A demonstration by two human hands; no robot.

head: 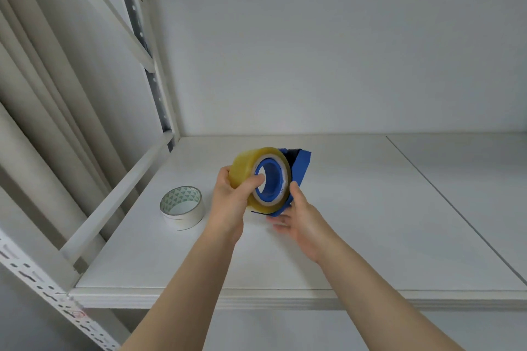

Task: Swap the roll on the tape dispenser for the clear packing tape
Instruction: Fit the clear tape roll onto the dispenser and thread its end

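Just above the white shelf (370,222), in the head view, the left hand (229,199) is gripping the clear packing tape (245,171). Its fingers (256,180) are curling round the yellowish roll, one tip pressing on the pale face beside the core and the thumb lying on the outer winding. The right hand (299,216) is cradling the blue tape dispenser (301,162) from below, with the thumb pressing on its side plate and the other fingers curling under its base. The roll is sitting round the dispenser's blue hub (269,179), which is showing through the core (whether it is pushed fully home I cannot tell).

The roll is looking thick and nearly full, so it is probably fairly weighty for its size, stiff, and glossy enough to slip. A grip across its width, as now, seems soundest. The dispenser is looking like rigid moulded plastic, and the dark part at its top may be carrying the cutter, so it is better held by the sides.

Left of the hands and apart from them, a white tape roll (182,208) is lying flat on the shelf. It is matte and papery, with green triangles printed inside its core, and it is likely the one taken off.
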